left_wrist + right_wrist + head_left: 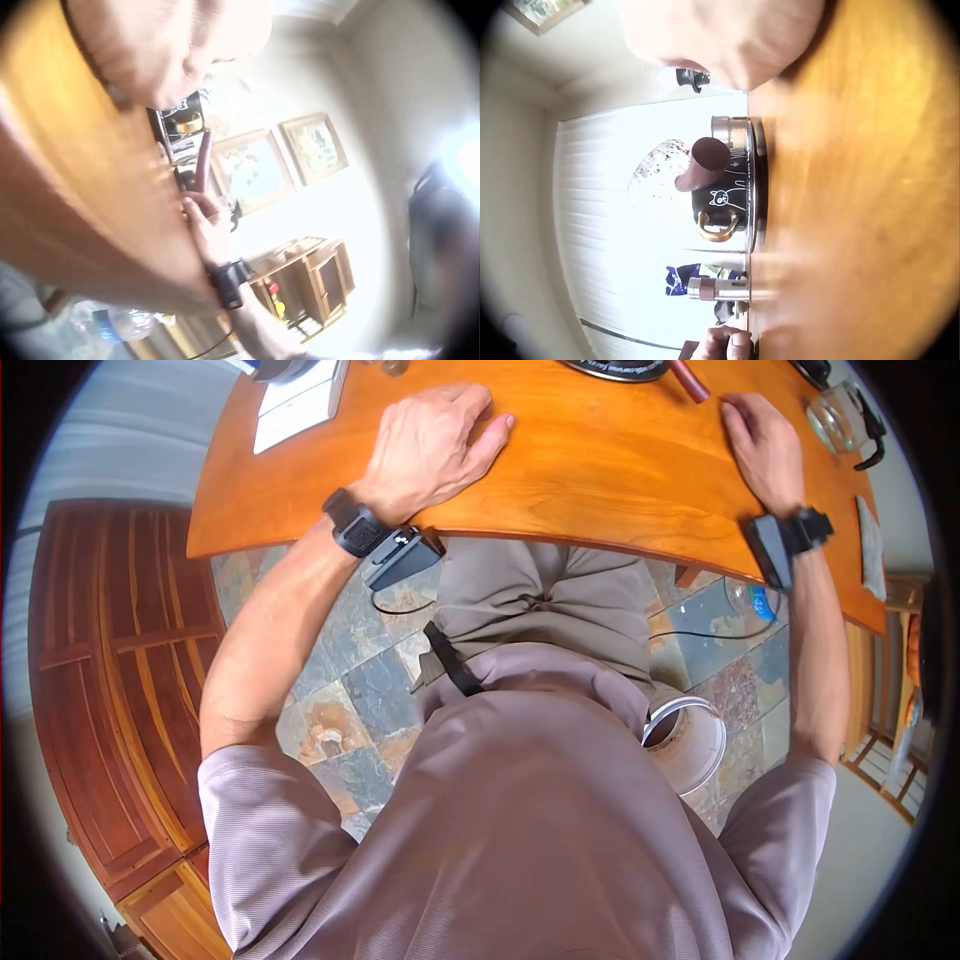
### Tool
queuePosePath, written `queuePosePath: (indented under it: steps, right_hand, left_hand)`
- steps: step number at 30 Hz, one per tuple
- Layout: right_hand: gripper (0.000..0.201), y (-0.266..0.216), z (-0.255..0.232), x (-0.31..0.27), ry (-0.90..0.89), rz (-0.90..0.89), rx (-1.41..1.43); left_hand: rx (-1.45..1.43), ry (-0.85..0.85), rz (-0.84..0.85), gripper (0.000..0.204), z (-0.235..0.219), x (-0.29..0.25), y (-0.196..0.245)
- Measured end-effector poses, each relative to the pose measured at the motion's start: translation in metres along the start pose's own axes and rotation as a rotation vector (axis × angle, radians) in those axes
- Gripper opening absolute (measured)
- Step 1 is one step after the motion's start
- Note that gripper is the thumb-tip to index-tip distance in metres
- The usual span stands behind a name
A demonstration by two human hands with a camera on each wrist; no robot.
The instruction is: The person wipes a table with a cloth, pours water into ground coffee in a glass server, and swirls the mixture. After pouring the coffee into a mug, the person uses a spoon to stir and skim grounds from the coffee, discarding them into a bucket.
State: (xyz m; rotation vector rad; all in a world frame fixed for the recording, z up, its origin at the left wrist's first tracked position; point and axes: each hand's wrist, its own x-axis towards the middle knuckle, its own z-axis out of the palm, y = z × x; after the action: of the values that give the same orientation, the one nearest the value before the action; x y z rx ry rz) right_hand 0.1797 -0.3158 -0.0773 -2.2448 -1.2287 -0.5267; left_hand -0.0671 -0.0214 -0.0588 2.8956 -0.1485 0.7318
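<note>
My left hand (430,445) rests on the wooden table (600,490) near its front edge, fingers loosely curled and the thumb out to the side. Toward the table's right side lies my right hand (765,445), also loosely curled, with nothing in it. Nearest to it is a dark reddish-brown handle (690,380), pointing toward me from a round black tray (640,372) with white lettering. The right wrist view shows a black mug (720,199) with a white animal drawing and a gold handle, behind the brown handle.
A glass jug (835,420) with a black handle stands at the right edge. Back left lies a flat white object (300,405). A metal cylinder (724,289) with a brown band stands beyond the tray. Below the table are a plastic bottle (750,600) and a cable (710,634).
</note>
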Motion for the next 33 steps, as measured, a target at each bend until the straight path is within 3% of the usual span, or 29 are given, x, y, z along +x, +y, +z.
queuePosePath:
  steps: [5, 7, 8, 9, 10, 11, 13, 15, 16, 19, 22, 24, 30, 31, 32, 33]
  right_hand:
    - [0.020, -0.015, -0.043, -0.042, -0.114, 0.049, -0.024]
    - [0.021, -0.019, -0.060, -0.055, -0.161, -0.039, -0.085]
    - [0.021, -0.020, -0.067, -0.059, -0.194, -0.103, -0.115]
    - [0.025, -0.017, -0.072, -0.064, -0.268, -0.100, -0.115]
    - [0.032, -0.020, -0.080, -0.069, -0.356, -0.079, -0.089]
    - [0.041, -0.024, -0.088, -0.070, -0.429, -0.145, -0.103]
    - [0.051, -0.024, -0.101, -0.077, -0.512, -0.222, -0.105]
    - [0.076, -0.007, -0.110, -0.094, -0.684, -0.316, -0.112]
    - [0.076, -0.002, -0.110, -0.093, -0.716, -0.311, -0.108]
    - [0.108, 0.008, -0.113, -0.090, -0.792, -0.376, -0.060]
    - [0.106, 0.030, -0.116, -0.077, -0.888, -0.528, 0.013]
    - [0.097, 0.031, -0.115, -0.077, -0.931, -0.509, 0.043]
    - [0.063, 0.041, -0.118, -0.094, -0.848, -0.580, -0.055]
    - [0.050, 0.042, -0.119, -0.097, -0.842, -0.559, -0.034]
    - [0.050, 0.042, -0.119, -0.100, -0.849, -0.562, -0.039]
    - [0.046, 0.043, -0.118, -0.101, -0.835, -0.574, -0.027]
  left_hand:
    - [0.046, -0.139, 0.102, 0.026, -0.031, -0.024, -0.012]
    - [-0.067, -0.297, 0.193, 0.047, -0.039, -0.040, -0.033]
    - [-0.062, -0.306, 0.176, 0.047, -0.043, -0.047, -0.040]
    - [-0.066, -0.350, 0.267, 0.059, -0.046, -0.053, -0.046]
    - [-0.068, -0.392, 0.361, 0.070, -0.049, -0.057, -0.053]
    - [-0.068, -0.516, 0.354, 0.087, -0.053, -0.063, -0.060]
    - [-0.065, -0.594, 0.360, 0.092, -0.066, -0.071, -0.070]
    - [-0.106, -0.699, 0.388, 0.106, -0.070, -0.077, -0.086]
    - [-0.168, -0.702, 0.383, 0.109, -0.071, -0.080, -0.093]
    - [-0.222, -0.737, 0.358, 0.107, -0.074, -0.077, -0.098]
    - [-0.292, -0.738, 0.356, 0.103, -0.075, -0.078, -0.094]
    - [-0.294, -0.728, 0.337, 0.098, -0.074, -0.078, -0.097]
    - [-0.214, -0.682, 0.339, 0.083, -0.073, -0.090, -0.096]
    - [-0.176, -0.670, 0.370, 0.075, -0.073, -0.089, -0.095]
    - [-0.135, -0.655, 0.402, 0.068, -0.073, -0.088, -0.095]
    - [-0.203, -0.572, 0.339, 0.050, -0.068, -0.096, -0.093]
